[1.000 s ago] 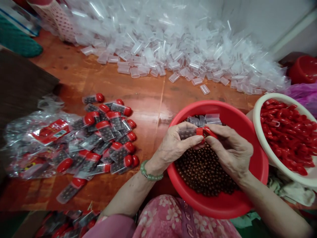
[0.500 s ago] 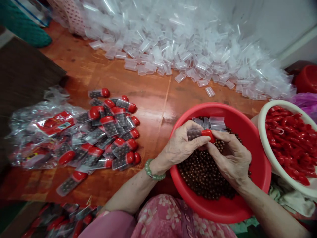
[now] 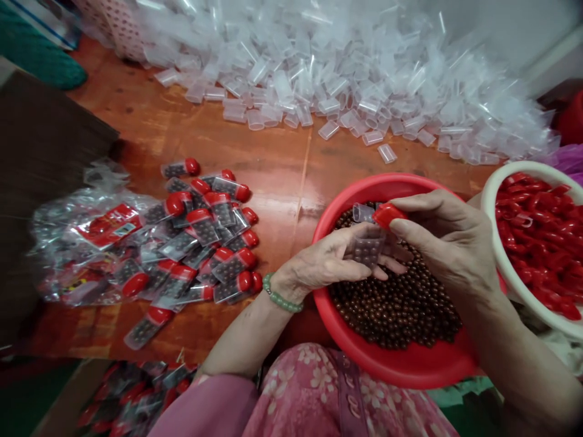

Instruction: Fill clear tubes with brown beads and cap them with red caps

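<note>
My left hand [image 3: 328, 258] cradles a clear plastic tube [image 3: 367, 250] of small dark brown balls, its fingers partly extended behind it. Between the thumb and fingers of my right hand [image 3: 449, 233] is a red plastic cap [image 3: 388, 213], just above the tube's upper end; whether they touch I cannot tell. Both hands are over a red basin [image 3: 330, 221] holding many loose brown balls [image 3: 392, 309]. Another clear tube [image 3: 363, 212] lies on the balls behind my left hand, partly hidden.
Filled tubes with red caps [image 3: 203, 227] lie piled at left beside a clear plastic bag [image 3: 59, 221]. Empty clear tubes [image 3: 282, 88] are heaped along the back. A white-rimmed bowl [image 3: 489, 200] of red caps [image 3: 537, 243] stands right of the basin. More capped tubes [image 3: 132, 394] lie below the table edge.
The red cap was on the end of the tube; now it is off, up in my right hand. The tube has turned more upright and my left fingers have loosened. The view has shifted slightly.
</note>
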Motion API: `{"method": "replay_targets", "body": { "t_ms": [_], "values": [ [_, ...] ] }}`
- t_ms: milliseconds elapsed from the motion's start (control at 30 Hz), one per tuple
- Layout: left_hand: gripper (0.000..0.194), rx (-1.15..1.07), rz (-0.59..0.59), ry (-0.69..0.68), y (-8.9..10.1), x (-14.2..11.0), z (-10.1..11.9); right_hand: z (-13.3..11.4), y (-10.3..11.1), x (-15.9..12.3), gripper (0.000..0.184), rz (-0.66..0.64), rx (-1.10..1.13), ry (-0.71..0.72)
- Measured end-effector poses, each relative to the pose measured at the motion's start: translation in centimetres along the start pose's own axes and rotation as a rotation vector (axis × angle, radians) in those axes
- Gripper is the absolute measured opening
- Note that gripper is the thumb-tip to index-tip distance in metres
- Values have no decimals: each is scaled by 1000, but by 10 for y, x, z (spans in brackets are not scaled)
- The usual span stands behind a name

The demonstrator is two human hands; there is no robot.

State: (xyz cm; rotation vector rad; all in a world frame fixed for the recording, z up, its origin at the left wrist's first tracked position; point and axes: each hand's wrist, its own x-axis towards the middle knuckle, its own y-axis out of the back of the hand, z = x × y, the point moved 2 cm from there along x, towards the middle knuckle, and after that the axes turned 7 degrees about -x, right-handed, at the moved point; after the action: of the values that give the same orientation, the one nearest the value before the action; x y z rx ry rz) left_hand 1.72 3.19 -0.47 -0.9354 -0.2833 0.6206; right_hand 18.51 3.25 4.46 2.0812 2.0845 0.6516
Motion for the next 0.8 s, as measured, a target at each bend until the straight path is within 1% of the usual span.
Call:
{"method": "replay_targets", "body": {
  "t_ms": [67,133,233,300,367,467,567,667,700,733,800],
  "values": [
    [42,11,-12,33,0,-1,0,-5,-5,2,14,-60,-37,14],
    [43,2,-33,60,1,-1,-1,-7,-6,3,14,-88,-58,51],
    [49,-5,-45,68,4,0,-3,-6,-3,2,13,-110,-77,121],
    [50,6,-41,68,4,2,-6,-5,-1,2,13,-134,-87,132],
    [48,6,-30,68,4,3,-8,-2,2,2,13,-142,-92,109],
    [42,13,19,56,4,5,-10,3,3,1,13,-141,-105,88],
    [38,-13,59,46,3,6,-10,6,3,1,11,-144,-168,147],
    [33,-87,44,111,2,5,-7,7,4,3,10,-165,-264,230],
    [33,-108,45,133,2,4,-6,7,4,3,11,-192,-295,261],
    [33,-121,57,141,2,4,-4,6,3,4,17,-226,-327,296],
    [35,-136,102,131,3,3,-2,6,1,3,44,-293,-398,385]
  ]
}}
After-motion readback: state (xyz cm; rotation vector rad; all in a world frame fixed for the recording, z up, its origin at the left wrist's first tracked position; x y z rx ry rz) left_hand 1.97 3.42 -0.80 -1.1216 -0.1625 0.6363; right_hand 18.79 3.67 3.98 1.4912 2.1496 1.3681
